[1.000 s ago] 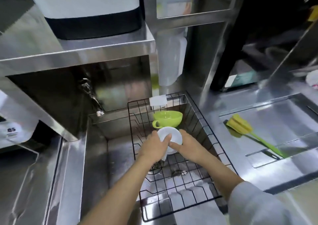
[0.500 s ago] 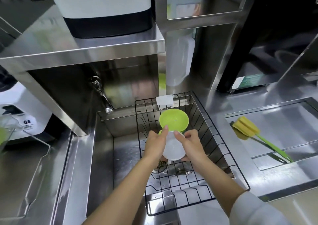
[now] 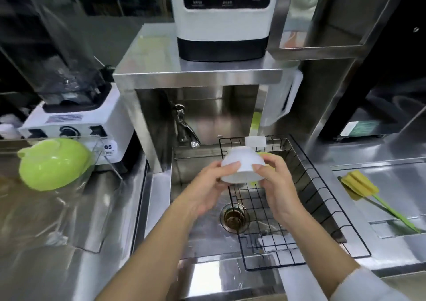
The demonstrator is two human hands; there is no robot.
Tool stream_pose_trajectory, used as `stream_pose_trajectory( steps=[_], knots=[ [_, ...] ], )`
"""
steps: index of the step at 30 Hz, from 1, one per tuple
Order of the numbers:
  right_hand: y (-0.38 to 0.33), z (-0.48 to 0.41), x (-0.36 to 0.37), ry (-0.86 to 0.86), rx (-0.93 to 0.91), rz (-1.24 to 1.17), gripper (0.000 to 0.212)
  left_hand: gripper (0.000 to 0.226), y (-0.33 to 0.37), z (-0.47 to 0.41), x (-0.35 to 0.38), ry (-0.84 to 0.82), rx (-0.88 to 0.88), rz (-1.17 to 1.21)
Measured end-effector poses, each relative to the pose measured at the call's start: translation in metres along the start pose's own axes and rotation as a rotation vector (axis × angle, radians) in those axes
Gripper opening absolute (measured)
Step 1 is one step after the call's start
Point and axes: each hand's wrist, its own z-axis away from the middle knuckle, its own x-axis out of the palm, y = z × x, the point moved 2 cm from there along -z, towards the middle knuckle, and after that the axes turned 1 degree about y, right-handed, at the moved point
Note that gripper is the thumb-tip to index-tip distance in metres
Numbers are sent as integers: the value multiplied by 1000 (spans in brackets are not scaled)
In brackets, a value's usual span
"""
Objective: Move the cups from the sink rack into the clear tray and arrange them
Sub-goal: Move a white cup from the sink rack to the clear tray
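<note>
A white cup (image 3: 242,164) is upside down in the air above the sink, lifted over the black wire rack (image 3: 306,197). My left hand (image 3: 207,188) grips its left side and my right hand (image 3: 276,181) grips its right side. Behind the white cup a green cup (image 3: 265,154) stays in the rack, mostly hidden. On the counter at the left stands the clear tray (image 3: 103,164), and a second green cup (image 3: 53,162) lies upside down inside it.
A steel sink (image 3: 196,220) with a drain (image 3: 234,217) lies below the hands. A faucet (image 3: 184,128) juts from the back wall. A white blender base (image 3: 76,123) stands behind the tray. A yellow-green sponge brush (image 3: 368,192) lies on the right counter.
Both hands have lifted the white cup up out of the rack and turned it bottom up. The view has swung left, so the clear tray with a green cup now shows.
</note>
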Motion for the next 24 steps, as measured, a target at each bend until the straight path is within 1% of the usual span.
stream_pose_trajectory(
  steps=[1,2,4,6,7,8,11,14,16,19,21,24],
  knots=[
    [-7,2,3,-28,-15,-17,66,48,8,6,2,-64,-10,-17],
    [-17,4,6,-67,-48,-38,69,50,14,10,2,-99,-27,-46],
    [-27,6,25,-136,-102,-32,63,60,25,29,-8,-71,-4,-77],
    [-36,14,55,-195,-158,-9,55,69,39,53,-27,19,94,-82],
    [-40,18,71,-238,-185,18,54,70,49,68,-37,59,164,-106],
    [-45,22,88,-289,-203,56,55,65,59,83,-46,94,241,-152],
    [-56,32,136,-455,-242,138,63,48,87,127,-70,272,459,-316],
    [-62,41,181,-593,-255,200,59,47,105,168,-94,466,567,-430],
    [-61,47,208,-689,-236,232,53,52,109,190,-112,606,576,-539],
    [-52,56,246,-792,-233,323,48,76,106,211,-134,768,556,-810],
    [-45,59,267,-804,-261,442,53,81,99,216,-145,839,536,-943],
    [-29,59,288,-815,-294,604,62,85,84,218,-162,928,497,-1040]
  ],
)
